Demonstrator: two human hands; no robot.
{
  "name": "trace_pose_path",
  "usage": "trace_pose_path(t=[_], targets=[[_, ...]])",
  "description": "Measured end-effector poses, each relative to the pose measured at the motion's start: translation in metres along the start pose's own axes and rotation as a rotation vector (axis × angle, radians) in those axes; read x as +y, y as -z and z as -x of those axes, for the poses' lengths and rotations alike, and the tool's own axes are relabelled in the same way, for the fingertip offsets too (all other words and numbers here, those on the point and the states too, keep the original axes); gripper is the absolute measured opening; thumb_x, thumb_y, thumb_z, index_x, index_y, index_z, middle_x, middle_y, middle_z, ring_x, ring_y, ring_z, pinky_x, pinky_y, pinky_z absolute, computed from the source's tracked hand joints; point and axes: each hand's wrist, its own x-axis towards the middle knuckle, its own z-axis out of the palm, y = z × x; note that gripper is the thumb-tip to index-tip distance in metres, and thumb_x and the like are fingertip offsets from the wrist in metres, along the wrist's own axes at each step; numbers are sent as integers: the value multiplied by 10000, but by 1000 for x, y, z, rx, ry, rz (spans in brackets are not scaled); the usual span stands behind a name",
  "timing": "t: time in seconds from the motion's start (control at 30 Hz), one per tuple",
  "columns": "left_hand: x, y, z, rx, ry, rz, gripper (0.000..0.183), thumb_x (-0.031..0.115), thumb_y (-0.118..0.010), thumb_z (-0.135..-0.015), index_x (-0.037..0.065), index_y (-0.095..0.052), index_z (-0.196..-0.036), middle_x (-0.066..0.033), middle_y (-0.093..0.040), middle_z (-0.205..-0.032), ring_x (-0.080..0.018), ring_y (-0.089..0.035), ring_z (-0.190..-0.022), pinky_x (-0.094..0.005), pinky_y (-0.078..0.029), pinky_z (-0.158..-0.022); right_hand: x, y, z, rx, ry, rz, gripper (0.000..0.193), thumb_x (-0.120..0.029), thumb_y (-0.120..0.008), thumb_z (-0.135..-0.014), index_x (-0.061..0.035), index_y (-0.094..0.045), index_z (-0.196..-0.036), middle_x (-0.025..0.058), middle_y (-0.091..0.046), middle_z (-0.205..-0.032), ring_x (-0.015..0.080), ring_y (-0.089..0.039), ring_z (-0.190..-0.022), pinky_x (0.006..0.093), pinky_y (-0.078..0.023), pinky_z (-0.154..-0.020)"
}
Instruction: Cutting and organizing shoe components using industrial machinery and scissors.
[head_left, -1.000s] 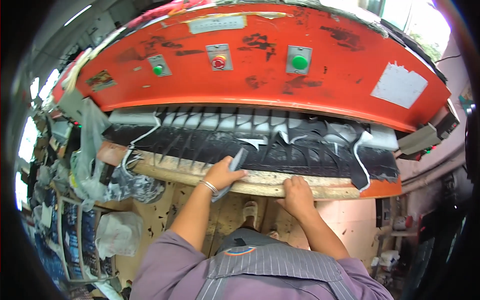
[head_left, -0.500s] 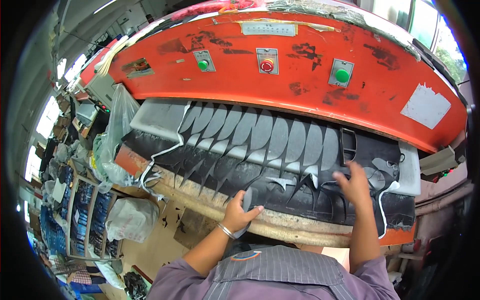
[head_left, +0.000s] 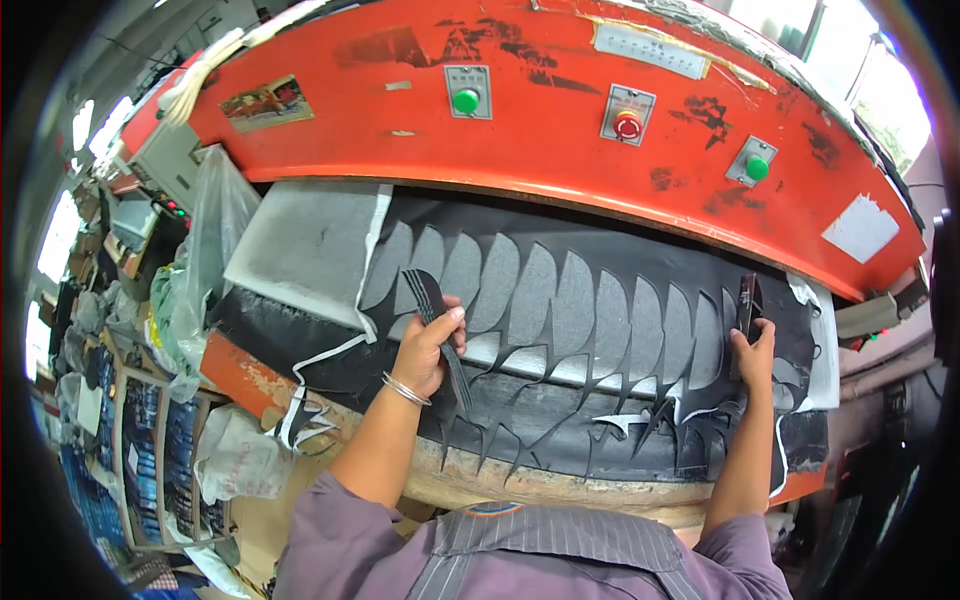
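My left hand (head_left: 425, 355) is closed round a stack of thin, dark, curved pieces (head_left: 424, 290), held over the left part of a black sheet (head_left: 620, 246). The stack's layered edges show above and below my fingers. A row of long leaf-shaped cutouts runs across the sheet, with pale grey board showing through them. At the sheet's right end, my right hand (head_left: 754, 352) grips a dark, narrow cutting die (head_left: 747, 305) by its near part. The die stands on edge beside the last cutout, and my fingers hide its lower end.
A red machine beam (head_left: 560, 160) with green and red push buttons spans the far side. Ragged black strips (head_left: 510, 440) hang over the worn front edge. Grey board (head_left: 300, 250) lies bare at left. Plastic bags (head_left: 215, 220) and a rack of blue items (head_left: 140, 450) stand further left.
My left hand has risen from the front edge to over the sheet's left, with the stack now plainly visible. My right hand, open before, has closed on the die. The view has shifted.
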Motion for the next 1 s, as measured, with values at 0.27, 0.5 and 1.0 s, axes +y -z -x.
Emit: trace_pose_path(t=[0.27, 0.5, 1.0], targets=[[-54, -55, -1, -391, 41, -128, 388, 188, -627, -884, 3, -475, -1190, -88, -564, -1074, -136, -548, -899, -266, -448, -703, -110, -22, 128, -242, 87, -401, 549, -360, -723, -761, 5, -544, -1130, 163, -555, -1082, 291, -573, -979, 386, -457, -881], [-81, -56, 40, -537, 147, -390, 458, 196, -625, -889, 3, -440, -1260, -38, -538, -1122, -149, -512, -1027, -302, -410, -919, -150, -56, 206, -588, 531, -379, 364, -331, -589, -877, -52, -596, -1111, 300, -413, -1217, 454, -427, -1112, 450, -367, -970], [-10, 100, -7, 262, -651, -1587, 638, 144, -750, -621, -76, -398, -1105, -279, -397, -1304, -447, -332, -1219, -480, -261, -1058, 21, 42, 85, 143, 12, 542, 528, -499, -601, -816, -81, -575, -1137, 167, -558, -1155, 326, -519, -1112, 494, -340, -969]])
